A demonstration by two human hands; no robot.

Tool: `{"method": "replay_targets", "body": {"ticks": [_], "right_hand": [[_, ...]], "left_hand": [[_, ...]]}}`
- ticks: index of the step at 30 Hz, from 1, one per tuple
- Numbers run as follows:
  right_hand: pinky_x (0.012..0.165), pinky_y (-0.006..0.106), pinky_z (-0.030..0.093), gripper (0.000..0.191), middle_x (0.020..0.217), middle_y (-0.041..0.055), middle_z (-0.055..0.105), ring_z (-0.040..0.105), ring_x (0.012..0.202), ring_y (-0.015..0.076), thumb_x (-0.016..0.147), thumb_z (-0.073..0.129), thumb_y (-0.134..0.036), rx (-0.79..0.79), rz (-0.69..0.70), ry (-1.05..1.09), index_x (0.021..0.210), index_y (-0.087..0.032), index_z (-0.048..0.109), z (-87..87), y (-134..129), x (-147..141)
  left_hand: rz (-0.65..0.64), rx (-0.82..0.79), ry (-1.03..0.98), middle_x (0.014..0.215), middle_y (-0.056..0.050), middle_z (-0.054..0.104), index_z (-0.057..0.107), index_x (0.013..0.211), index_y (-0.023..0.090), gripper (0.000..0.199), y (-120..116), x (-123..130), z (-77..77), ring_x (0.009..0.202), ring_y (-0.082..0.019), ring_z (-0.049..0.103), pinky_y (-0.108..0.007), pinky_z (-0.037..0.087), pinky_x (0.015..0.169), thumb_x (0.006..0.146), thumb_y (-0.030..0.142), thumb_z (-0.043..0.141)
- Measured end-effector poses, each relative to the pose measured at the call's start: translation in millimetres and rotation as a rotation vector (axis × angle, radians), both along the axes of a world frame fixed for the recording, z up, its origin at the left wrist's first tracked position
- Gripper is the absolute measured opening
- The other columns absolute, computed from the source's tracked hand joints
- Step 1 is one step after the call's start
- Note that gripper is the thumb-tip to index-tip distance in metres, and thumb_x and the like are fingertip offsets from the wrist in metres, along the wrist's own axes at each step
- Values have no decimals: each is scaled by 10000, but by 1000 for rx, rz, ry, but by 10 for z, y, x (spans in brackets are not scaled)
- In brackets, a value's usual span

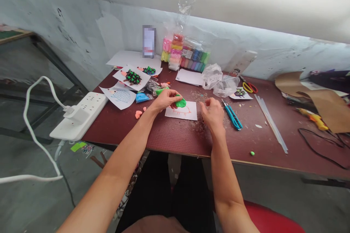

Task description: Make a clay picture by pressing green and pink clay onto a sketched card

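Note:
My left hand is closed in a pinch on a lump of bright green modelling clay. It hovers over the upper left of a white paper with an animal outline drawn in orange. Just right of that paper is my right hand, above the tabletop, its fingers curled inward; anything between the fingertips is hidden. Pink clay bits lie left of the paper. Closest to my right hand on its other side is a teal utility knife.
Decorated hedgehog pictures and a blue clay packet lie at left, by a white power strip. Clay packs stand behind. Rightward are scissors, clear sticks, a glue gun and a green ball near the edge.

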State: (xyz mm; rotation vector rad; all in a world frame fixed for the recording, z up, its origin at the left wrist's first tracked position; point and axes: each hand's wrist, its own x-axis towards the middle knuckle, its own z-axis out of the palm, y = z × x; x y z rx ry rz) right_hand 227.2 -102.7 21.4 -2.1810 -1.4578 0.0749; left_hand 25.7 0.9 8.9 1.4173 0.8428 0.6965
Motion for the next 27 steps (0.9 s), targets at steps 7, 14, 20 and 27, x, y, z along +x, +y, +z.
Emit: {"method": "replay_targets", "body": {"ticks": [7, 14, 20, 27], "right_hand": [[587, 259, 433, 229, 688, 11, 701, 634, 611, 144, 824, 770, -402, -22, 502, 470, 759, -208, 667, 126, 431, -234], [491, 229, 430, 326, 606, -34, 629, 555, 527, 102, 698, 806, -474, 31, 571, 822, 729, -204, 625, -16, 647, -238], [518, 247, 472, 401, 706, 9, 695, 586, 591, 127, 714, 788, -572, 116, 531, 817, 834, -193, 735, -137, 588, -277], [561, 249, 451, 403, 694, 9, 691, 587, 635, 137, 788, 715, -606, 213, 496, 744, 749, -205, 736, -176, 587, -301]], "left_hand": [[32, 46, -102, 615, 1, 674, 691, 860, 102, 195, -2, -13, 17, 474, -75, 591, -180, 458, 470, 890, 268, 790], [38, -52, -205, 770, -12, 733, 655, 987, 92, 450, 31, -45, 16, 632, -104, 687, -229, 571, 615, 664, 184, 954], [34, -70, -165, 668, 15, 686, 636, 833, 91, 365, 21, -18, -6, 588, -101, 679, -214, 565, 588, 659, 160, 950], [8, -76, -139, 703, -18, 712, 646, 857, 100, 311, 2, -17, -16, 608, -119, 705, -229, 592, 604, 764, 240, 908]]}}
